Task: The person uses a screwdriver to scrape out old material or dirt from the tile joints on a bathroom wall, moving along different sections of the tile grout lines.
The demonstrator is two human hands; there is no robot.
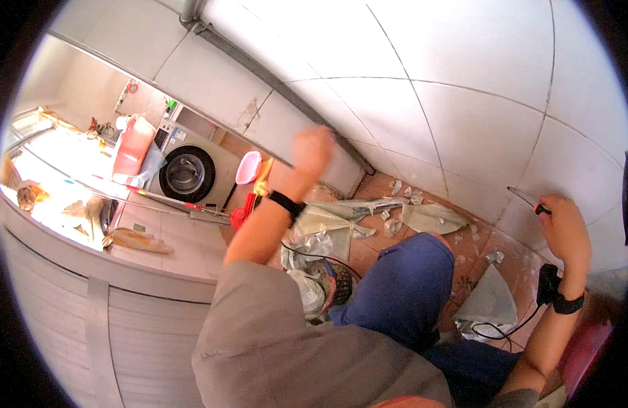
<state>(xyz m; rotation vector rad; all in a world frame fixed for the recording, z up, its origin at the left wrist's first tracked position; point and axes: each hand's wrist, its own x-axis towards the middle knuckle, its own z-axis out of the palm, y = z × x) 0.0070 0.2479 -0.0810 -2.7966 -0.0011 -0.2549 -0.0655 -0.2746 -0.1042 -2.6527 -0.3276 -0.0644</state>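
Note:
In my right hand [567, 231], closed near the tiled wall on the right, is a thin-bladed tool [542, 209] with a red and black handle. Its narrow metal blade points up and left, close to the white wall tiles [484, 153]. My left hand [312, 151] is raised in front of the grey pipe [263, 80]. Motion blurs it, and its fingers cannot be made out. Torn silvery sheet scraps [429, 217] lie on the reddish floor tiles along the foot of the wall. Another grey sheet piece [489, 302] lies below my right hand.
A basket [340, 284] with crumpled sheeting stands beside my blue-clad knee [406, 279]. A cable [511, 333] hangs from my right wrist. Left of me is a grey panelled partition [144, 340]. Beyond the opening are a front-loading washing machine [188, 173] and a pink basin [248, 168].

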